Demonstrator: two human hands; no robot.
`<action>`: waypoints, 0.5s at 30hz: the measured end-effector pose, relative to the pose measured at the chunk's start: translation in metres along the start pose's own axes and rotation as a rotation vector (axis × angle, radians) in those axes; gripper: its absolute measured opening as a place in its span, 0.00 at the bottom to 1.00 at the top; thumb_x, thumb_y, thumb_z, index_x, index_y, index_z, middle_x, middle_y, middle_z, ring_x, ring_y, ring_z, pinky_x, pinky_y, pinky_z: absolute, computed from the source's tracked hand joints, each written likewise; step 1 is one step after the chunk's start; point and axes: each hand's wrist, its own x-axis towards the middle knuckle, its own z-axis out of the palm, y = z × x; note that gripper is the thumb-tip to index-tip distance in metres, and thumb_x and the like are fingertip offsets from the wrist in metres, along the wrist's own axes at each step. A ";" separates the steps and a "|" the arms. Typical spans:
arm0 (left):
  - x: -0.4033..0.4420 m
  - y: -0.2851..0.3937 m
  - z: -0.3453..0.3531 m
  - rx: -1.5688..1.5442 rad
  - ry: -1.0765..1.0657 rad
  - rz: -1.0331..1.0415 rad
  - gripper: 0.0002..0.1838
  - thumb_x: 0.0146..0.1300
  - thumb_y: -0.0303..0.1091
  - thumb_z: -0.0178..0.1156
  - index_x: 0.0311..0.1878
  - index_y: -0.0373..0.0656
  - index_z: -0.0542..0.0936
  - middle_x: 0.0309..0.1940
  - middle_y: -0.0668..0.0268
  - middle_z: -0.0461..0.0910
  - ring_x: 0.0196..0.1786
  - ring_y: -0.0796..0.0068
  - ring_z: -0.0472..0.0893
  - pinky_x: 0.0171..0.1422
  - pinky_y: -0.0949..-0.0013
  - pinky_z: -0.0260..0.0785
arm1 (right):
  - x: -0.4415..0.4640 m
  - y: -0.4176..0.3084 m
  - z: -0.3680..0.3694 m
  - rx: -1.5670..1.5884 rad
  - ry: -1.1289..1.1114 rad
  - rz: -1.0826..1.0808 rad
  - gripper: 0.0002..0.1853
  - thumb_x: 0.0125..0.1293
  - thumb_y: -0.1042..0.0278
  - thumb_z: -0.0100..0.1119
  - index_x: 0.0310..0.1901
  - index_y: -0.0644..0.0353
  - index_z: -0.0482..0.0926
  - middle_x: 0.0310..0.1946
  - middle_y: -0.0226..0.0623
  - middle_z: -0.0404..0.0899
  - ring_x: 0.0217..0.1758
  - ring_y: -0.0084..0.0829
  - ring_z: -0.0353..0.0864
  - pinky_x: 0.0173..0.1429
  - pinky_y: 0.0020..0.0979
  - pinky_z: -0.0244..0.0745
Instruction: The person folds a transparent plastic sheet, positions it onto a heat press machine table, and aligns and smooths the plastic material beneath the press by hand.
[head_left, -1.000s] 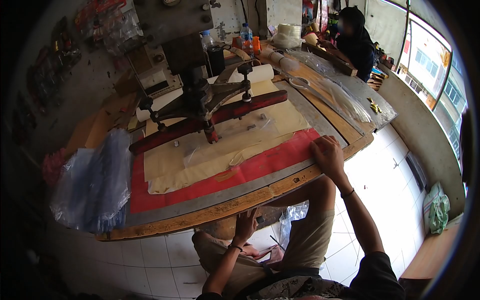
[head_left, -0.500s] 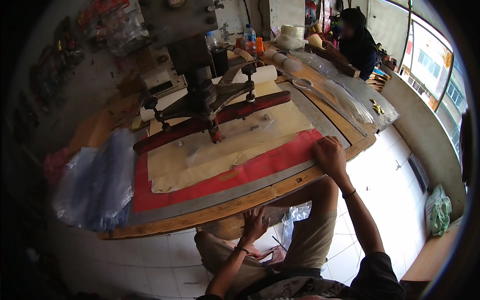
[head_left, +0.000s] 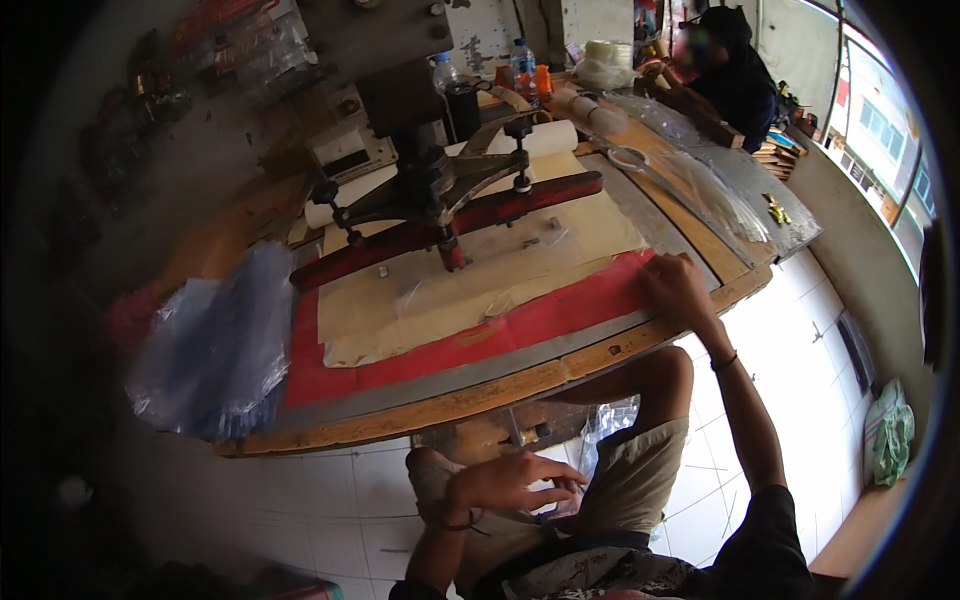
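My right hand (head_left: 679,290) rests at the right end of a red sheet (head_left: 590,300) near the table's front edge, its fingers bent; whether they grip the sheet is hidden. My left hand (head_left: 520,480) hangs above my lap, below the table edge, fingers apart and holding nothing. Yellowish paper (head_left: 400,335) lies on the red sheet, with clear plastic (head_left: 430,295) on it. Over these stands a press with a long dark red bar (head_left: 390,240).
Clear plastic sleeves (head_left: 215,350) are heaped at the table's left end. Scissors (head_left: 628,158), plastic strips (head_left: 720,200) and bottles (head_left: 522,62) lie or stand farther back. A person in dark clothing (head_left: 740,80) is at the far right.
My left hand has moved from beside the table's front edge back over my lap and turned sideways. My right hand stays at the red sheet's end. The view has shifted slightly.
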 end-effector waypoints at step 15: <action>-0.176 0.014 -0.302 -0.465 0.087 0.391 0.23 0.46 0.49 0.80 0.28 0.37 0.83 0.17 0.69 0.76 0.16 0.82 0.63 0.19 0.69 0.50 | 0.201 0.067 0.118 -0.105 -0.081 -0.251 0.16 0.64 0.63 0.58 0.52 0.57 0.79 0.45 0.52 0.84 0.49 0.49 0.83 0.51 0.43 0.78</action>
